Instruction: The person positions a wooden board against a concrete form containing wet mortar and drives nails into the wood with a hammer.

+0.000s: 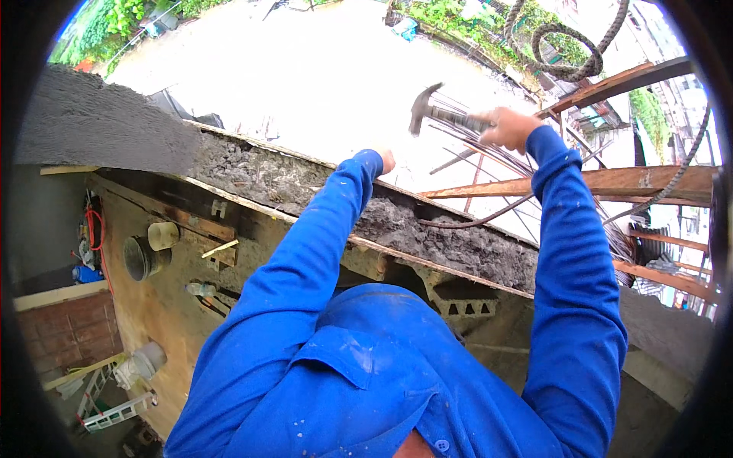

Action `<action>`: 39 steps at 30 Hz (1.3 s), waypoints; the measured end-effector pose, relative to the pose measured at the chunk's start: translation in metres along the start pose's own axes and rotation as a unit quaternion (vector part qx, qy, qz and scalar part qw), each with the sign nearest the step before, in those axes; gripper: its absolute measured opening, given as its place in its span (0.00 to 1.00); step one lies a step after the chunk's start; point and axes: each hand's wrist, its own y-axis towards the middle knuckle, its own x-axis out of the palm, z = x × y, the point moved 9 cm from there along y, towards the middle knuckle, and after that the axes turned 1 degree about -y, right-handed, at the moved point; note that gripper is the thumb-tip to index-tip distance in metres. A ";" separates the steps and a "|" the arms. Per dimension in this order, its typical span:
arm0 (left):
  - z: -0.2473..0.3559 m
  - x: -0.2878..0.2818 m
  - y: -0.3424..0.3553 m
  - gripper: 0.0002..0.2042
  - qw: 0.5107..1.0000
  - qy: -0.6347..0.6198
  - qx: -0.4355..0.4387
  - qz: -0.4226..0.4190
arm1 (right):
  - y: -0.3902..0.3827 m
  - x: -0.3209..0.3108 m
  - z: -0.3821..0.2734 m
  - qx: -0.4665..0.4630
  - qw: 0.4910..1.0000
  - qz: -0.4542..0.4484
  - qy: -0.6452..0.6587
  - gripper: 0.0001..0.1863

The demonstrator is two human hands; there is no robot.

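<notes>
A claw hammer [458, 118] is raised in the air beyond the wall, with my right hand [508, 128] closed around its handle. Its head points to the left. My left hand [389, 161] reaches over the far edge of the wall top, mostly covered by its blue sleeve, and its fingers are hidden. Beneath my arms runs a trough of rough grey concrete [259, 174] between two thin board edges. A bent reinforcing bar [477, 226] sticks out of the concrete, to the right of my left arm.
Wooden beams [641, 182] and a thick rope [569, 72] hang at the right. Below on the near side are a round bucket [137, 258], hollow blocks [469, 308] and a ladder [118, 412]. Smooth grey mortar [99, 114] covers the wall's left end. Bright ground lies far below.
</notes>
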 end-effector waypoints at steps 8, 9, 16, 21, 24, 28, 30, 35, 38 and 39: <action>-0.024 0.028 0.010 0.15 0.992 0.126 0.018 0.013 | 0.031 0.080 -0.021 -0.141 0.984 -0.015 -0.112 0.29; -0.019 0.038 0.009 0.12 0.968 0.239 0.070 0.014 | 0.031 0.074 -0.017 -0.112 0.988 -0.072 -0.076 0.31; -0.007 -0.002 0.009 0.17 0.998 -0.013 -0.057 0.021 | 0.027 0.001 0.052 -0.002 0.991 0.119 0.068 0.32; -0.021 0.005 -0.005 0.16 0.996 -0.027 -0.078 -0.018 | 0.030 0.069 -0.007 -0.133 0.989 -0.015 -0.064 0.31; -0.003 -0.006 -0.012 0.16 0.998 0.039 -0.031 -0.039 | 0.020 0.052 -0.003 -0.082 0.992 -0.087 -0.046 0.29; -0.004 -0.010 -0.028 0.16 0.997 0.007 -0.083 0.003 | 0.023 0.022 0.007 -0.106 0.994 0.007 0.030 0.24; 0.019 -0.032 -0.056 0.16 0.990 -0.054 -0.133 -0.003 | 0.015 0.010 0.035 -0.024 0.987 0.109 0.118 0.22; 0.061 -0.083 -0.123 0.20 0.991 -0.032 0.008 0.129 | 0.006 0.031 0.025 -0.013 0.987 0.097 0.128 0.16; 0.056 -0.094 -0.157 0.26 0.952 -0.055 -0.032 0.299 | 0.021 0.059 0.008 -0.067 0.993 0.087 0.050 0.27; 0.054 -0.098 -0.166 0.28 0.924 -0.089 -0.002 0.372 | 0.022 0.058 0.002 -0.093 0.989 0.100 0.049 0.29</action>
